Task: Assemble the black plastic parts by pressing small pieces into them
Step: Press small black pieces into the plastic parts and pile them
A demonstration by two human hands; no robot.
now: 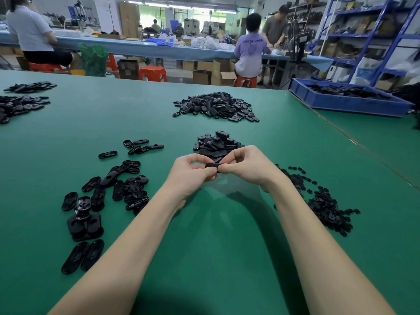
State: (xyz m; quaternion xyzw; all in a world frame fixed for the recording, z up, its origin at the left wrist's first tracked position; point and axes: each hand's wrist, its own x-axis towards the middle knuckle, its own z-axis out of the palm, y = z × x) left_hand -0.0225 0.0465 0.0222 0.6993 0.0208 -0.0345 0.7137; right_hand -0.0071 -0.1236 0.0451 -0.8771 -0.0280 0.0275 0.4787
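Note:
My left hand (pixel 193 173) and my right hand (pixel 245 165) meet above the green table (pixel 204 246), both pinching one black oval plastic part (pixel 212 165) between their fingertips. Most of the part is hidden by my fingers. A small pile of black oval parts (pixel 216 144) lies just beyond my hands. Tiny black ring pieces (pixel 322 201) are heaped to the right of my right forearm. Larger black oval parts (pixel 113 189) are scattered to the left of my left forearm.
A bigger heap of black parts (pixel 216 106) sits farther back, more piles (pixel 20 103) at the far left. A blue tray (pixel 347 98) with black parts stands at the back right. People work at a long bench behind.

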